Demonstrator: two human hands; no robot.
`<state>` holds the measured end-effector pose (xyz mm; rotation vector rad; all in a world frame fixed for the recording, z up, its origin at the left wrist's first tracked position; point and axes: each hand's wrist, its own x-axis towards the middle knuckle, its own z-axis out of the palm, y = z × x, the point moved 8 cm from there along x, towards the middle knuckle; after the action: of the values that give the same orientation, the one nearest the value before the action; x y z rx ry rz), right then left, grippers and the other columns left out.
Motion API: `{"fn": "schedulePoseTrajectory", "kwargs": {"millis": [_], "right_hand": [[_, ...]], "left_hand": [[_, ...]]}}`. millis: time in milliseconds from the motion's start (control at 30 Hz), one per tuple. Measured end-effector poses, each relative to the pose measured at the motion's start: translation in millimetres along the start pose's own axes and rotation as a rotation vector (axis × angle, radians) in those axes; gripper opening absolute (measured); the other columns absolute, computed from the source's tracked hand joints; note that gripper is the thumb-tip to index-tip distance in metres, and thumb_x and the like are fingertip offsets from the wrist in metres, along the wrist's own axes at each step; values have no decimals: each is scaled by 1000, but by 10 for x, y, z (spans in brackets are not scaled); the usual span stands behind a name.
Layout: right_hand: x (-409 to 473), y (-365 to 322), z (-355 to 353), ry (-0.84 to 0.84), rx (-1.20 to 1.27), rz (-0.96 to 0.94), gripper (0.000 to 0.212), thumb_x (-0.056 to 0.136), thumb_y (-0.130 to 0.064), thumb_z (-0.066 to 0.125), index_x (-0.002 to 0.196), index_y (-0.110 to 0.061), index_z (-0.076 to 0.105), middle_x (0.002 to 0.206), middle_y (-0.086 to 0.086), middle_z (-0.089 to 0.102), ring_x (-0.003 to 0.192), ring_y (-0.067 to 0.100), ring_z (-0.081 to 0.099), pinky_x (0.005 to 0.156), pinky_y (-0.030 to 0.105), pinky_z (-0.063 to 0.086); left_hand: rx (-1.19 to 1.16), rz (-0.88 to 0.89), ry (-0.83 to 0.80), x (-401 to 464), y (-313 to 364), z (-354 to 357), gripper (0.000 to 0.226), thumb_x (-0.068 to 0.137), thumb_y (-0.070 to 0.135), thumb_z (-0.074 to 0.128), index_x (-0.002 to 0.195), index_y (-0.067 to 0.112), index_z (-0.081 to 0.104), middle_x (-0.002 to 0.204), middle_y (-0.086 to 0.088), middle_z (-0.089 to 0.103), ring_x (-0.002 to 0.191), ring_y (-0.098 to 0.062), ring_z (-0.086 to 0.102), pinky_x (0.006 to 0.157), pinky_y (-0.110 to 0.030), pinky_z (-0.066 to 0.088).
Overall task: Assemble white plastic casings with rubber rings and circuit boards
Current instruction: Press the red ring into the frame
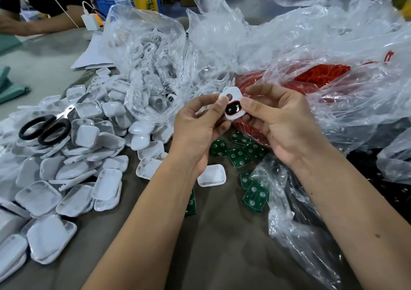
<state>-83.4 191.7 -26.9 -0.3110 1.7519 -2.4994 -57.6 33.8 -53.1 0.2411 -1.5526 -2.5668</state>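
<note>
Both hands, left hand (200, 122) and right hand (280, 120), pinch casing (231, 102) (thumbs uppermost).

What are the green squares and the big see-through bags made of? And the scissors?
The green squares look like stiff circuit board: flat, glossy green, with round silvery spots. The bags seem to be thin clear plastic film, crinkled and shiny, with red rings showing through. The scissors have shiny blades, probably metal, and black matte handles, likely plastic or rubber.
</note>
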Motion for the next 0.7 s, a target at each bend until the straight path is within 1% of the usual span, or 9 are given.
{"fn": "schedulePoseTrajectory", "kwargs": {"millis": [33, 100, 200, 267, 367, 433, 567, 667, 700], "right_hand": [[-7, -85, -26, 45, -175, -120, 19, 80, -5, 85, 94, -13, 74, 85, 6, 80, 73, 16, 75, 67, 25, 60], [-47, -235, -7, 111, -526, -345, 18, 82, -9, 87, 91, -19, 74, 81, -1, 78, 73, 11, 76, 68, 24, 61], [-105, -286, 99, 102, -763, -484, 15, 85, -13, 84, 93, -20, 75, 79, -9, 75, 74, 7, 74, 66, 26, 62], [-131, -299, 148, 79, -792, -512, 15, 86, -11, 83, 99, -16, 76, 83, -11, 75, 77, 7, 74, 69, 25, 62], [-148, -332, 210, 18, -765, -534, 17, 88, -12, 82, 105, -12, 77, 91, -7, 77, 86, 7, 75, 78, 23, 62], [-153, -343, 243, -27, -753, -537, 20, 88, -9, 82, 107, -10, 77, 95, -5, 77, 90, 8, 75, 82, 25, 62], [-173, -396, 238, -6, -770, -572, 20, 85, -9, 84, 104, -9, 77, 93, -6, 78, 89, 6, 75, 82, 27, 62], [-188, -432, 233, 16, -776, -602, 17, 85, -8, 84, 101, -10, 78, 92, -6, 77, 89, 7, 75, 81, 27, 62], [-195, -438, 239, 14, -780, -610, 17, 85, -8, 84, 101, -10, 78, 91, -7, 77, 89, 7, 75, 81, 26, 62]], "left_hand": [[38, 38, 20, -6, 11, -6, 3, 90, 12, 76, 92, 13, 75, 86, -14, 75, 76, -18, 73, 72, -28, 61], [46, 52, 6, -25, -23, 37, 15, 90, 13, 77, 105, 8, 74, 95, -25, 74, 85, -26, 75, 80, -36, 63], [-26, -7, -56, -58, -84, 135, 38, 82, 15, 80, 116, 1, 68, 95, -16, 75, 81, -21, 75, 75, -31, 62], [-96, -49, -62, -53, -95, 148, 44, 76, 17, 81, 115, 2, 67, 92, -12, 74, 77, -17, 74, 70, -25, 60], [-206, -107, -53, -4, -105, 100, 21, 90, 15, 72, 107, 4, 67, 94, -11, 75, 83, -16, 74, 71, -22, 59], [-248, -120, -78, 4, -90, 100, 15, 94, 16, 68, 102, 3, 68, 96, -13, 76, 85, -16, 74, 72, -21, 60], [-293, -127, -137, -5, -80, 145, 7, 90, 9, 69, 94, 8, 74, 93, -11, 76, 81, -15, 74, 73, -22, 61], [-250, -111, -162, 2, -78, 151, 10, 80, 9, 74, 82, 16, 81, 93, -10, 76, 84, -17, 74, 75, -24, 61], [-229, -112, -164, 3, -86, 146, 10, 79, 10, 75, 82, 17, 81, 95, -10, 77, 87, -18, 75, 76, -25, 61]]}}
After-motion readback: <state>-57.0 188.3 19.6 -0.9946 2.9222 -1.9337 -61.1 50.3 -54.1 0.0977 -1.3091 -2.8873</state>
